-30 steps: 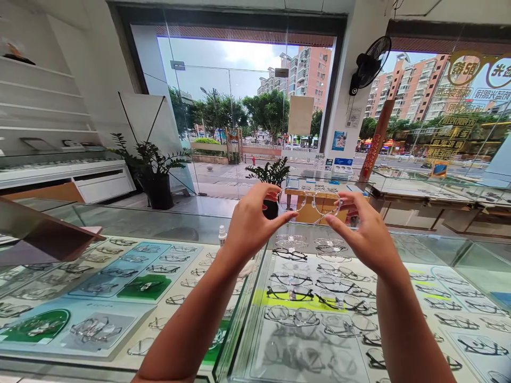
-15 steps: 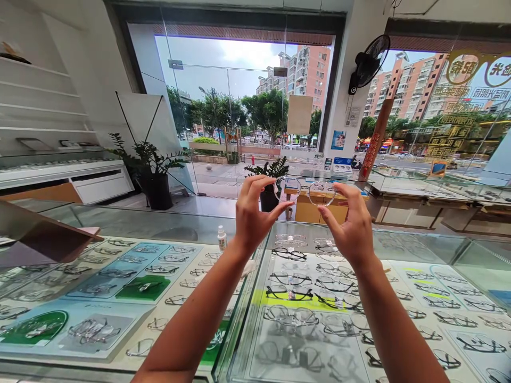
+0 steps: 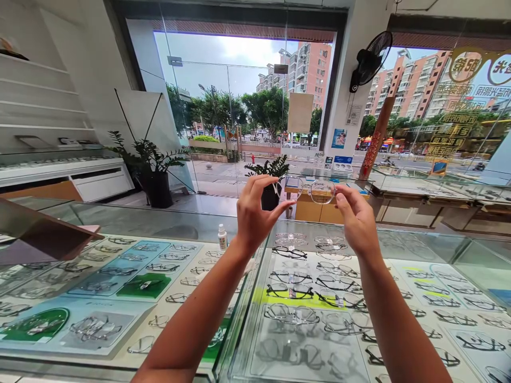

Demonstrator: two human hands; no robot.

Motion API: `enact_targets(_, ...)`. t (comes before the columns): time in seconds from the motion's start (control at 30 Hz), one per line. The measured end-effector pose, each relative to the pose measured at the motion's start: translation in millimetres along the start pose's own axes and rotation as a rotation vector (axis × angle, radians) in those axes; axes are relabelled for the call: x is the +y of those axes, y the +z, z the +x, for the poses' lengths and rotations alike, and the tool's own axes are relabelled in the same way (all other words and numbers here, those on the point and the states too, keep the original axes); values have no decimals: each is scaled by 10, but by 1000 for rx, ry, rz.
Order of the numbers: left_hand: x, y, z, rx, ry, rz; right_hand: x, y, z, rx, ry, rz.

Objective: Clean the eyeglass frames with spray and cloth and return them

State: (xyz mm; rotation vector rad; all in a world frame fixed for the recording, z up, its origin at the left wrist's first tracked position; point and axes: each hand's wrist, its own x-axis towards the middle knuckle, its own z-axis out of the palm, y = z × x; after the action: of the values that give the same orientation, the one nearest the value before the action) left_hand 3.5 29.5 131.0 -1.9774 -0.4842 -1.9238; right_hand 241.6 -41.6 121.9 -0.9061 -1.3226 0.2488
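Note:
A pair of thin-rimmed eyeglasses (image 3: 322, 192) is raised above the glass counter, its clear round lenses facing the window. My left hand (image 3: 254, 206) grips the left lens rim, with fingertips on top and thumb along the bottom. At the right end of the frame, my right hand (image 3: 359, 219) pinches the side between thumb and fingers. The temples are hard to make out. Under the glass below my hands lie rows of spectacle frames (image 3: 290, 277), some dark and some clear.
A small white bottle (image 3: 222, 237) stands on the counter left of my left forearm. A tilted brown panel (image 3: 43, 231) juts in at the left. Farther off are potted plants (image 3: 156, 186), more display counters (image 3: 415, 194) and a wall fan (image 3: 369, 61).
My right thumb has moved from below the right lens up to the frame's side, and the right hand has shifted slightly right. My left hand keeps its hold.

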Motion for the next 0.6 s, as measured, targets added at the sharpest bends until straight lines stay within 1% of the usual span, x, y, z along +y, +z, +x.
enact_targets(0.13,-28,23,-14,0,-29,-40,-40,-5,10,24,14,88)
enact_targets(0.3,-81,76,-55,-20,-88,-113,-62,-8,8,35,17,117)
enact_targets(0.37,-83,97,-68,-52,-92,-142,-76,-1,-3,7,15,127)
enact_targets(0.5,-48,129,-86,-106,-92,-207,-116,29,-32,-97,49,182)
enact_targets(0.6,-27,141,-100,-115,-142,-233,-128,42,-41,-88,80,254)
